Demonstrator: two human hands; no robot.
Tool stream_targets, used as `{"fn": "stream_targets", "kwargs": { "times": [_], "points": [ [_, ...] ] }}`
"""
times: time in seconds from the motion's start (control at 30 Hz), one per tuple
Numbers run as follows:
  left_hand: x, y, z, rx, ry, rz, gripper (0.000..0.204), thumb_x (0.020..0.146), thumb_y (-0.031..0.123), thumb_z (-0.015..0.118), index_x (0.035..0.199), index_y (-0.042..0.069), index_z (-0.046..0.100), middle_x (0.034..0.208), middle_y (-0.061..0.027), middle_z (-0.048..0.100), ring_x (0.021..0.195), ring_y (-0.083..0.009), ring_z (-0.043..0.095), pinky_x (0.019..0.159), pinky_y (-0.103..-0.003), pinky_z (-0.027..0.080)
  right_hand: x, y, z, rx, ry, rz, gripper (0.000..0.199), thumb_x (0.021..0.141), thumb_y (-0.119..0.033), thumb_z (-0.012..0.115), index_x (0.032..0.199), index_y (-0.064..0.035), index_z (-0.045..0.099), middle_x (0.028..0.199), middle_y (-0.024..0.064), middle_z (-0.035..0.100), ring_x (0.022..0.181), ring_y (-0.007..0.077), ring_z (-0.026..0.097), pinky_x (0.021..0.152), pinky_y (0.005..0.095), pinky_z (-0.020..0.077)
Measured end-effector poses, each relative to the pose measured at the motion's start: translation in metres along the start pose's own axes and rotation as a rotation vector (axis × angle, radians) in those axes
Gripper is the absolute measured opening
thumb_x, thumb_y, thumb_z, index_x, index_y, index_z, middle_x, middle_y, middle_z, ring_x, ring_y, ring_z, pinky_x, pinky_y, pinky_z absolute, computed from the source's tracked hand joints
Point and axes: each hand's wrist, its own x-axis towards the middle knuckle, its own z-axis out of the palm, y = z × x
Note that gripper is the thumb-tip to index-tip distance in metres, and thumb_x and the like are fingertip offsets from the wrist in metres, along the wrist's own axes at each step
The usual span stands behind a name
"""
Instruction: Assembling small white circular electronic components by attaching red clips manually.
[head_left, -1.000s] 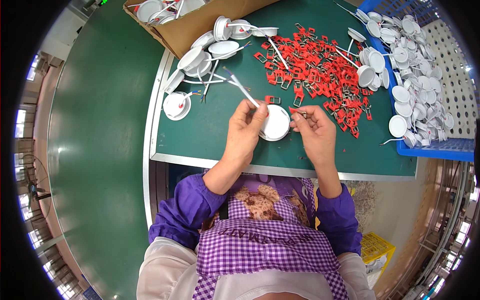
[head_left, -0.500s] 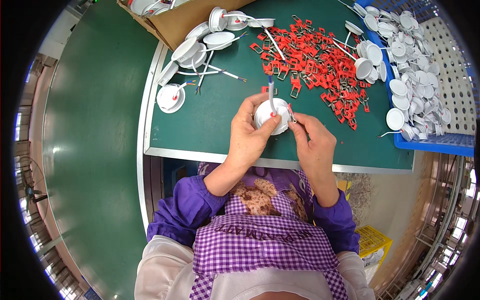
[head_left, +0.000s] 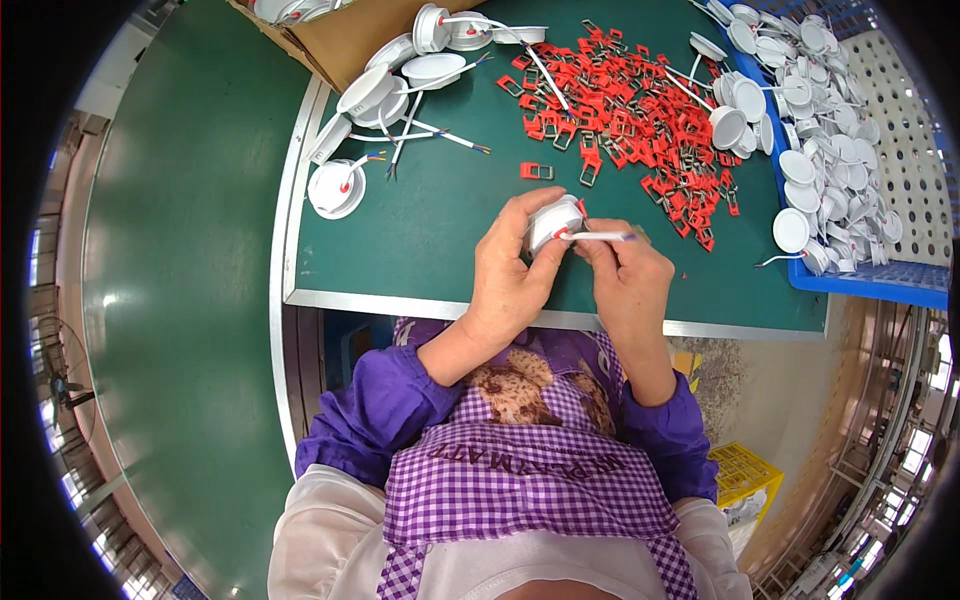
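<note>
My left hand [head_left: 510,265] grips a round white lamp housing [head_left: 553,222] tilted on its side above the green table [head_left: 420,240]. My right hand [head_left: 625,272] touches the housing's right side and pinches its white wire [head_left: 600,237], which sticks out to the right. A red clip shows on the housing's edge by my fingers. A heap of red spring clips [head_left: 625,115] lies just beyond my hands, with one loose clip [head_left: 536,171] closer.
Finished white housings with wires [head_left: 395,85] lie at the far left by a cardboard box [head_left: 340,40]. A blue crate [head_left: 870,275] of white housings stands at the right. One housing [head_left: 335,188] lies near the table's left edge.
The housing has been lifted off the table and turned on its side in my left hand. My right hand has closed on its wire. Both hands moved slightly toward me.
</note>
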Motion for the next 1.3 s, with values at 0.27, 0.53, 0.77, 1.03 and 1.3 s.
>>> {"fn": "stream_targets", "kwargs": {
  "times": [0.27,0.53,0.77,1.03,1.3],
  "points": [
    [0.000,0.002,-0.003,0.083,-0.022,0.054,0.044,0.084,-0.009,0.061,0.125,0.004,0.053,0.116,-0.0087,0.058,0.104,-0.0139,0.059,0.086,-0.026,0.048,0.004,-0.010,-0.004,-0.097,0.000,-0.004,0.009,0.084,-0.004,0.064,0.092,-0.0015,0.063,0.081,0.0139,0.066,0.073,0.0245,0.067,0.064,0.0308,0.0515],
    [0.001,0.020,-0.014,-0.195,-0.103,-0.025,0.044,0.086,-0.004,0.064,0.128,0.001,0.050,0.115,-0.0084,0.060,0.103,-0.0136,0.060,0.086,-0.026,0.050,0.007,0.013,-0.009,0.637,-0.104,0.192,0.028,0.084,0.003,0.067,0.110,0.0012,0.056,0.095,0.0092,0.067,0.088,0.0149,0.065,0.077,0.0266,0.0523],
    [-0.004,0.021,-0.019,-0.297,-0.119,-0.158,0.047,0.086,-0.003,0.066,0.129,-0.001,0.048,0.114,-0.0099,0.061,0.102,-0.0150,0.061,0.084,-0.027,0.052,0.004,0.013,-0.013,0.798,-0.249,0.333,0.043,0.085,0.002,0.068,0.123,0.0048,0.049,0.105,0.0129,0.064,0.096,0.0157,0.063,0.084,0.0275,0.0523],
    [-0.003,0.021,0.000,-0.388,0.046,-0.181,0.051,0.084,-0.003,0.066,0.130,-0.002,0.044,0.111,-0.0085,0.061,0.103,-0.0132,0.060,0.089,-0.026,0.049,0.008,0.017,-0.005,0.928,-0.170,0.531,0.037,0.088,-0.006,0.067,0.118,0.0049,0.050,0.098,0.0128,0.066,0.083,0.0152,0.065,0.075,0.0277,0.0547],
    [0.001,0.011,-0.029,-0.413,0.020,-0.342,0.042,0.082,-0.002,0.068,0.119,-0.001,0.048,0.107,-0.0077,0.062,0.095,-0.0131,0.062,0.082,-0.027,0.051,0.024,0.043,0.007,0.266,-0.008,0.199,0.015,0.086,-0.009,0.067,0.099,-0.0016,0.062,0.096,0.0089,0.066,0.083,0.0161,0.065,0.066,0.0309,0.0514]
  ]
}}
